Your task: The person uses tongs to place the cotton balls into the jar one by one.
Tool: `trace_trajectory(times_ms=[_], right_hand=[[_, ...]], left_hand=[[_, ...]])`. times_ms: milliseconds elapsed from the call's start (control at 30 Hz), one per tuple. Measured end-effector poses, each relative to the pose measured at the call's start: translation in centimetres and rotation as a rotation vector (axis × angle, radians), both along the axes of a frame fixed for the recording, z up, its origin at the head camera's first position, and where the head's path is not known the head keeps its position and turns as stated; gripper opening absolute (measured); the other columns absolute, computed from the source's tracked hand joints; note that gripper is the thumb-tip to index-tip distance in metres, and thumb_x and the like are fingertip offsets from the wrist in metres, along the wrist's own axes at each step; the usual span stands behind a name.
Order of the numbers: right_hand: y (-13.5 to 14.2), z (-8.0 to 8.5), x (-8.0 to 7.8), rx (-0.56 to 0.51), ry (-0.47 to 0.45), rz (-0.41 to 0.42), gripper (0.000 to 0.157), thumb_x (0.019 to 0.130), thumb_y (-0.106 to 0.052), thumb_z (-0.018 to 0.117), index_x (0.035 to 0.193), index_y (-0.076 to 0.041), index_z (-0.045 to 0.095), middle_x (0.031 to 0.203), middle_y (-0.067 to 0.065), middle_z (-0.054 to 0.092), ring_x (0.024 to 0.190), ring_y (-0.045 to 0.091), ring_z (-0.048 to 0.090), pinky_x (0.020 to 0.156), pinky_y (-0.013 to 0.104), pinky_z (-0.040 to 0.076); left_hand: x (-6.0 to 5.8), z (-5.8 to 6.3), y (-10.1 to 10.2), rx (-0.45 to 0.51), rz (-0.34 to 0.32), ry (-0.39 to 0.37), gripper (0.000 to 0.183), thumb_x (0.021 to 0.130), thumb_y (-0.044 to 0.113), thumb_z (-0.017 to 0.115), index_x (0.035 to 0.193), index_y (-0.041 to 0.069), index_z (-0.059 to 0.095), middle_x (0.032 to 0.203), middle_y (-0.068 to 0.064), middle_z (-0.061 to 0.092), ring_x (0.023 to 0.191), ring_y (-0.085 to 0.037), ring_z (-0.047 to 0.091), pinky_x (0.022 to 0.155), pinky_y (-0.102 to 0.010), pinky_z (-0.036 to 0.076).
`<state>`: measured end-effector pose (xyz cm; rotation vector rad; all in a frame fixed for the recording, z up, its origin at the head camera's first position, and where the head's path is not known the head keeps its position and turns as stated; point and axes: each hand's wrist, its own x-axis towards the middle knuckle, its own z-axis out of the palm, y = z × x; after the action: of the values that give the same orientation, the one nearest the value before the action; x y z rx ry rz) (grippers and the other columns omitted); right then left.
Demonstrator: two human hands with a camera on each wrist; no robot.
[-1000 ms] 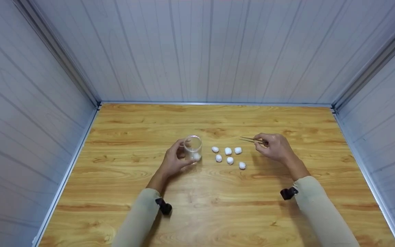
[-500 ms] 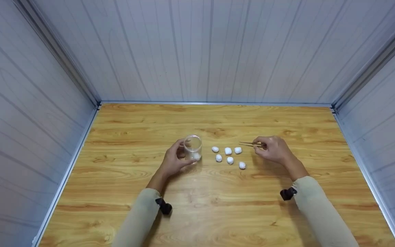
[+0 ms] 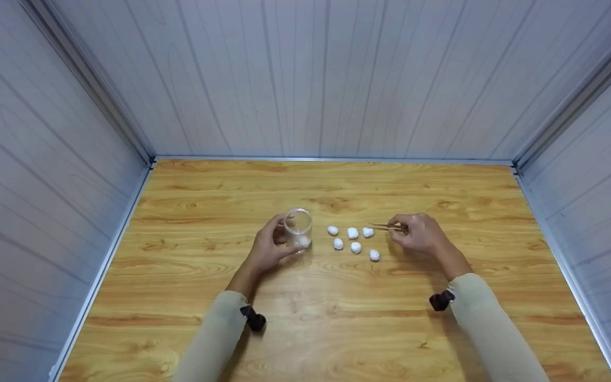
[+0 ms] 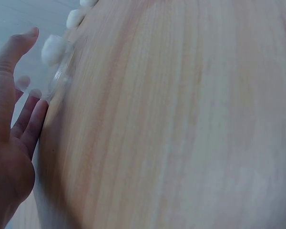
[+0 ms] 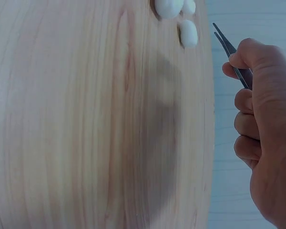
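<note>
My left hand (image 3: 268, 248) holds a clear glass cup (image 3: 298, 223) upright on the wooden table, thumb on the near side and fingers behind. Inside at the bottom lies one white cotton ball (image 4: 54, 49). Tweezers (image 3: 385, 227) are pinched between the thumb and fingers of my right hand (image 3: 421, 233), and their tips point left, slightly apart in the right wrist view. In the head view the tips overlap the rightmost cotton ball (image 3: 368, 232) of the back row. Several more cotton balls (image 3: 356, 248) lie loosely grouped between the cup and my right hand.
The wooden table (image 3: 305, 329) is bounded by a pale panelled wall (image 3: 305, 79) at the back and more panels left and right. A small black camera sits on each sleeve at the wrist.
My right hand has moved down and slightly left with the tweezers, bringing their tips to the back-row cotton ball. My left hand and the cup have stayed in place.
</note>
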<state>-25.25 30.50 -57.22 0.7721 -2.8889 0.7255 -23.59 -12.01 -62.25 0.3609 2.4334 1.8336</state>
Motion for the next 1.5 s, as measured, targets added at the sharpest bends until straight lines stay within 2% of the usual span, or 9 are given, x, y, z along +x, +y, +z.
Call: trace_trajectory(times_ms=[367,600,733,933,1100,1200,1333,1500], right_hand=[[-0.3,-0.6,0.2,0.018,-0.065,-0.031,0.021,0.098,-0.018,0.074,0.113,-0.006,0.084,0.075,0.006,0.075,0.062,0.007,0.046,0.062,0.028,0.041],[-0.5,-1.0,0.2,0.04,-0.097,-0.035,0.019,0.101,-0.019,0.074,0.114,-0.008,0.084,0.081,0.007,0.078,0.065,0.009,0.049,0.063,0.031,0.043],[-0.5,-1.0,0.2,0.047,-0.092,-0.037,0.019,0.1,-0.019,0.074,0.113,-0.009,0.084,0.083,0.007,0.079,0.066,0.011,0.053,0.064,0.033,0.046],[-0.8,-0.9,0.2,0.069,-0.077,-0.041,0.019,0.1,-0.022,0.075,0.112,-0.01,0.084,0.091,0.009,0.084,0.07,0.013,0.061,0.069,0.042,0.056],[-0.8,-1.0,0.3,0.068,-0.058,-0.05,0.018,0.101,-0.022,0.076,0.112,-0.011,0.085,0.094,0.009,0.085,0.07,0.014,0.06,0.069,0.042,0.056],[-0.8,-1.1,0.4,0.067,-0.045,-0.054,0.016,0.102,-0.022,0.076,0.111,-0.012,0.085,0.098,0.008,0.087,0.074,0.017,0.068,0.073,0.047,0.06],[-0.8,-1.2,0.5,0.065,-0.027,-0.05,0.014,0.103,-0.021,0.076,0.11,-0.014,0.086,0.102,0.007,0.088,0.083,0.024,0.078,0.08,0.053,0.065],[-0.7,-1.2,0.6,0.066,-0.027,-0.046,0.015,0.103,-0.021,0.075,0.11,-0.015,0.087,0.103,0.007,0.088,0.088,0.028,0.08,0.083,0.056,0.066]], left_hand=[[0.0,0.0,0.0,0.016,-0.009,0.002,0.073,0.085,0.011,0.1,0.148,0.008,0.063,0.143,-0.02,0.071,0.128,-0.033,0.073,0.107,-0.046,0.066],[-0.1,0.0,0.0,0.002,-0.009,-0.004,0.072,0.086,0.011,0.1,0.148,0.008,0.063,0.141,-0.019,0.071,0.125,-0.031,0.074,0.105,-0.039,0.066],[-0.1,0.0,0.0,-0.001,-0.011,0.0,0.073,0.086,0.01,0.099,0.149,0.007,0.062,0.139,-0.02,0.071,0.123,-0.032,0.075,0.104,-0.037,0.067],[0.0,0.0,-0.1,0.01,-0.009,0.011,0.075,0.085,0.008,0.099,0.15,0.005,0.062,0.141,-0.022,0.071,0.125,-0.035,0.074,0.107,-0.048,0.066],[0.0,-0.1,0.0,0.014,-0.008,0.01,0.075,0.085,0.008,0.1,0.15,0.005,0.062,0.143,-0.02,0.071,0.126,-0.033,0.073,0.106,-0.042,0.066],[0.0,-0.1,0.0,0.01,-0.007,0.009,0.074,0.085,0.008,0.1,0.149,0.006,0.063,0.142,-0.02,0.071,0.126,-0.033,0.073,0.106,-0.039,0.066],[0.0,-0.1,0.0,0.02,-0.013,-0.004,0.074,0.086,0.007,0.099,0.15,0.006,0.061,0.142,-0.021,0.071,0.127,-0.034,0.074,0.108,-0.043,0.067],[0.0,0.0,0.0,0.033,-0.018,-0.004,0.074,0.086,0.006,0.098,0.15,0.005,0.061,0.14,-0.024,0.071,0.126,-0.036,0.075,0.108,-0.046,0.067]])
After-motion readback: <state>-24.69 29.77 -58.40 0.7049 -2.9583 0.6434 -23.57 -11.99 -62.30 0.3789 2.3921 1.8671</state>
